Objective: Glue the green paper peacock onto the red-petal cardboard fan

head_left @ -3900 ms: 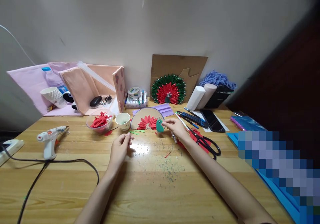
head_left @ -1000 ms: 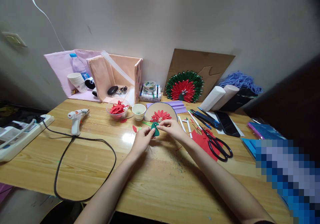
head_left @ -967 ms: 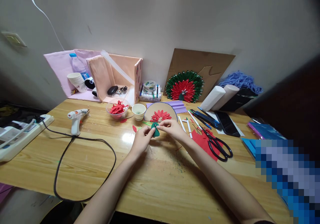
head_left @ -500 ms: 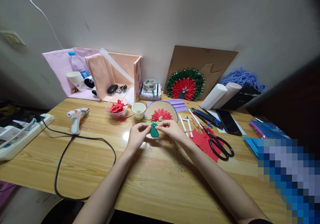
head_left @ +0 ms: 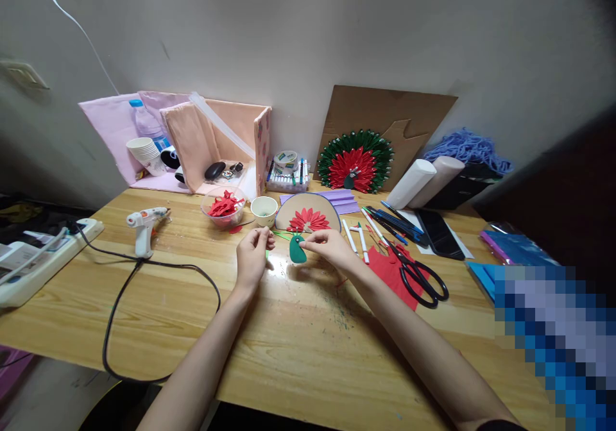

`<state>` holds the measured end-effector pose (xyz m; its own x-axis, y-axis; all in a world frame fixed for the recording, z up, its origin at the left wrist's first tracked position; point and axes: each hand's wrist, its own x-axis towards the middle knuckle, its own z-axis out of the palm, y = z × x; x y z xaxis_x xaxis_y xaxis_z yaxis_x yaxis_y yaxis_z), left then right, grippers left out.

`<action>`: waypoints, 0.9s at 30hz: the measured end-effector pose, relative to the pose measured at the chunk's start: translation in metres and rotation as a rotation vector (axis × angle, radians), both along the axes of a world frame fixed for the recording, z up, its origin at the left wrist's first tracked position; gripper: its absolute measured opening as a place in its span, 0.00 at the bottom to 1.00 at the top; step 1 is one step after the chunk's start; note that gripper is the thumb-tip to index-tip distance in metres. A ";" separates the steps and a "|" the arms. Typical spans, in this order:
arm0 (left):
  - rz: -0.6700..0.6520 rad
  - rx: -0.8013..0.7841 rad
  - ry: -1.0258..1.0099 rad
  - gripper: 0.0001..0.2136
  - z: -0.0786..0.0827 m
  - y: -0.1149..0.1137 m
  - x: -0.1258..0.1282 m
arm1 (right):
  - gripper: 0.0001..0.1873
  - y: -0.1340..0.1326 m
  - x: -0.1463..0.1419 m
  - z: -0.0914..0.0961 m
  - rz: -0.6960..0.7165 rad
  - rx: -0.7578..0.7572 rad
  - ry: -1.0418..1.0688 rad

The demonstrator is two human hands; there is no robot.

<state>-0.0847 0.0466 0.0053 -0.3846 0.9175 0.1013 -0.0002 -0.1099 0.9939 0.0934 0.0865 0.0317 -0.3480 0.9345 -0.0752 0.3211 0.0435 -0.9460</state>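
- You get soft, even light; the wall [head_left: 308, 27] reads bright.
- Glare sits on the table [head_left: 308, 354] just above centre.
- Edges at 3 and 9 o'clock darken and bow.
- A pixelated block [head_left: 553, 335] covers 4 o'clock.

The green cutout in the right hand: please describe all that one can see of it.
The green cutout is a small, flat, dark green piece, seemingly paper or foam, shaped like a bird's body: round belly below, thin neck and head above. It stands upright, pinched at its upper right edge by the right hand. The left hand is apart from it. It is low over the table, before the cardboard half-disc with red petals.
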 end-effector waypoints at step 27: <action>-0.094 0.006 0.183 0.11 0.004 -0.005 0.002 | 0.12 -0.002 0.005 0.002 0.129 -0.025 -0.064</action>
<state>-0.0830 0.0420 0.0093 -0.2720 0.9476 0.1673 0.1696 -0.1239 0.9777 0.0979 0.0850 0.0336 -0.4591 0.8797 -0.1239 0.3740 0.0649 -0.9251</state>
